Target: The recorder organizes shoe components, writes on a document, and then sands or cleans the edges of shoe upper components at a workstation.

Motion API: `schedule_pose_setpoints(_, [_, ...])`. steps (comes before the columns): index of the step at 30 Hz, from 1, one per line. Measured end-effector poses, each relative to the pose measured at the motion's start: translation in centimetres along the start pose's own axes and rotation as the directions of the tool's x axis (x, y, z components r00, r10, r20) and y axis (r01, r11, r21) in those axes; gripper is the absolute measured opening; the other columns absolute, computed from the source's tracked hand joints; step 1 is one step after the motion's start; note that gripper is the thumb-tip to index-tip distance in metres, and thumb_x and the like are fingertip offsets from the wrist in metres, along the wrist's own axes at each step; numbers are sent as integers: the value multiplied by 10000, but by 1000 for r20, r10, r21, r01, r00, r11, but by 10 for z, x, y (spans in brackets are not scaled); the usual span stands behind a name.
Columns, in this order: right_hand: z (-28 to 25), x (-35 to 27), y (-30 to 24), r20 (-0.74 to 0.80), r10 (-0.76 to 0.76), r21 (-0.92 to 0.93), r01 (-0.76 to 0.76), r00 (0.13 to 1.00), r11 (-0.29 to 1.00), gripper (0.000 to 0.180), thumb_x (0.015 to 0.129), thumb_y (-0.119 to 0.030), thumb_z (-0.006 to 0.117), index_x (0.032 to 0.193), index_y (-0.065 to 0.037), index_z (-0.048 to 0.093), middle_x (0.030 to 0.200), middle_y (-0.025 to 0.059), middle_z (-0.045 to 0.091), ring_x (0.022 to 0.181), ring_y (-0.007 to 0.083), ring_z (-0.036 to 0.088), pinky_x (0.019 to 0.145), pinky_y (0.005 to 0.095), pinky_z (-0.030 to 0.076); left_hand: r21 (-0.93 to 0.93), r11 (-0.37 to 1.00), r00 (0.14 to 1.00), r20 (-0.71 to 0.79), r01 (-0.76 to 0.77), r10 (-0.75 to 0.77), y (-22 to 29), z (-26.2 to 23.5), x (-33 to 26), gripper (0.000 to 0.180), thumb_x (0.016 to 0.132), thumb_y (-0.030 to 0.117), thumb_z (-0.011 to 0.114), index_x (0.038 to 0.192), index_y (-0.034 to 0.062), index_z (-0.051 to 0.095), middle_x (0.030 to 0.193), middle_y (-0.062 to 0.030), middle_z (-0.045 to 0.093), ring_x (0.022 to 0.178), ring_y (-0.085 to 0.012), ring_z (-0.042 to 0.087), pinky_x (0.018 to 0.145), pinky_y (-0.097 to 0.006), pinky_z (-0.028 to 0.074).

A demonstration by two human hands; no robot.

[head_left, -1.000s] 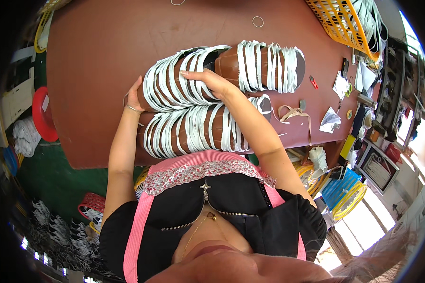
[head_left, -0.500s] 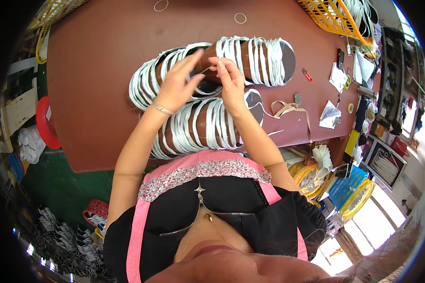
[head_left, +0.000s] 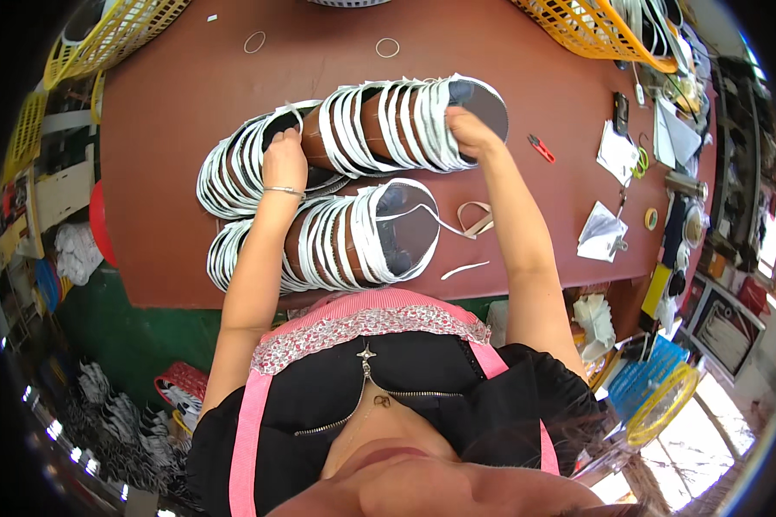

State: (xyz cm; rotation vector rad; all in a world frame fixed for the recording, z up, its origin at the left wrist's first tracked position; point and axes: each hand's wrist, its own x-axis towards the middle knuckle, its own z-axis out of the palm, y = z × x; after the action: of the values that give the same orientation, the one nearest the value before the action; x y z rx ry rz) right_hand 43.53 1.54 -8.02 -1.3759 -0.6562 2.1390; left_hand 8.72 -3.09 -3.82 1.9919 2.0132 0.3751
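Two rows of white-edged, brown oval pieces lie overlapped like fallen dominoes on the red-brown table (head_left: 172, 77). My left hand (head_left: 283, 161) rests on the left end of the far row (head_left: 379, 121), fingers bent over the white edges. At that row's right end my right hand (head_left: 467, 131) presses against the last oval piece, fingers curled on its rim. The near row (head_left: 336, 241) lies untouched between my forearms. A bracelet circles my left wrist.
Yellow plastic baskets (head_left: 595, 26) stand at the table's far right and far left. Loose white strips (head_left: 464, 270), small red snips (head_left: 541, 148), paper slips (head_left: 616, 151), tape rolls and two thin rings (head_left: 387, 47) lie on the right and far parts of the table.
My hands have spread apart: they were together over the middle of the far row, and now hold its two ends. The rows sit more stretched out along the table.
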Motion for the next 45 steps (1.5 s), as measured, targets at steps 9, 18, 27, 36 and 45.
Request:
schedule_pose_setpoints(9, [87, 37, 26, 381, 110, 138, -174, 918, 975, 297, 966, -89, 601, 1237, 33, 613, 1194, 181, 671, 997, 271, 700, 871, 439, 600, -132, 955, 962, -26, 267, -272, -31, 18, 5, 184, 928, 128, 536, 857, -19, 621, 839, -281, 672, 836, -464, 649, 782, -523, 504])
schedule_pose_setpoints(18, [56, 44, 42, 580, 212, 434, -519, 786, 736, 330, 979, -192, 590, 1185, 62, 635, 1145, 216, 683, 950, 275, 709, 816, 412, 613, -720, 250, 752, 553, 648, -358, -7, -36, 21, 109, 909, -9, 577, 974, -14, 664, 906, -56, 701, 710, -98, 641, 592, -227, 495])
schedule_pose_setpoints(27, [62, 30, 40, 564, 265, 303, -494, 782, 815, 321, 978, -175, 584, 1186, 64, 636, 1149, 213, 683, 963, 272, 704, 831, 402, 604, -694, 593, 830, 552, 407, 76, -19, -6, 12, 68, 875, 1, 629, 931, -17, 662, 686, -23, 626, 529, -86, 530, 460, -255, 415])
schedule_pose_setpoints(36, [56, 25, 36, 550, 299, 149, -444, 780, 884, 312, 977, -158, 578, 1186, 66, 637, 1153, 210, 682, 975, 268, 700, 845, 392, 595, -655, 698, 870, 484, 289, 93, -24, -19, 10, 211, 886, 78, 651, 1050, -53, 658, 972, -143, 731, 884, -183, 649, 831, -309, 511])
schedule_pose_setpoints(45, [92, 47, 35, 472, 246, 96, -326, 847, 940, 304, 976, -141, 572, 1187, 68, 637, 1157, 207, 682, 988, 265, 695, 860, 383, 585, 380, 899, 969, -22, -218, 244, -5, -24, -27, 359, 798, -22, 525, 1120, -154, 616, 1317, -236, 541, 1281, -377, 466, 1080, -439, 395])
